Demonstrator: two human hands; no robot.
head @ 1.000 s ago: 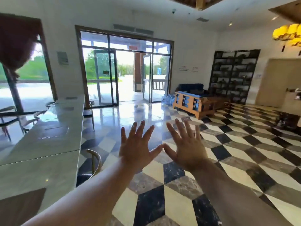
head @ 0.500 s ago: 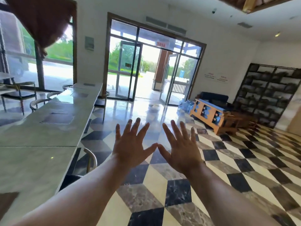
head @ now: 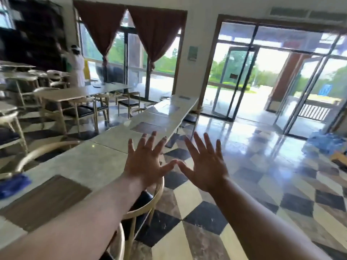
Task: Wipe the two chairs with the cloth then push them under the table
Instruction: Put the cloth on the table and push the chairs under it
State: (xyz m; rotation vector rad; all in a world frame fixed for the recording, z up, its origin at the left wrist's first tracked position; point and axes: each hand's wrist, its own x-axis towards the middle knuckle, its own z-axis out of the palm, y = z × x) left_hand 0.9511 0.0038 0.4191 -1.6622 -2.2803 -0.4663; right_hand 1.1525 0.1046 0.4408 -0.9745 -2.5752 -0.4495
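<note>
Both hands are raised before the camera, backs toward it, fingers straight and spread wide, holding nothing. The left hand (head: 145, 162) and right hand (head: 205, 166) sit side by side, with their thumb tips meeting or all but meeting; which cannot be told.

Below the left wrist stands a chair (head: 143, 200) with a curved pale-wood back and a dark seat, close against the right edge of the table (head: 93, 166). The forearm hides how far it sits under the top. A second chair (head: 121, 239) shows only a piece of back rail nearer the camera, under the same forearm.

The table is long and pale, running away toward the doors (head: 240, 81), with a dark panel (head: 47, 199) set into its top near the left arm. The cloth (head: 13, 184), blue and blurred, lies on the table at the far left of the view, well apart from both hands. Behind it, a third chair (head: 43, 149) curves along the table's far side.

The floor (head: 206, 218) to the right is glossy and chequered. Red-brown curtains (head: 105, 25) hang at the window, and a person (head: 78, 70) in white stands among more tables at the back left.
</note>
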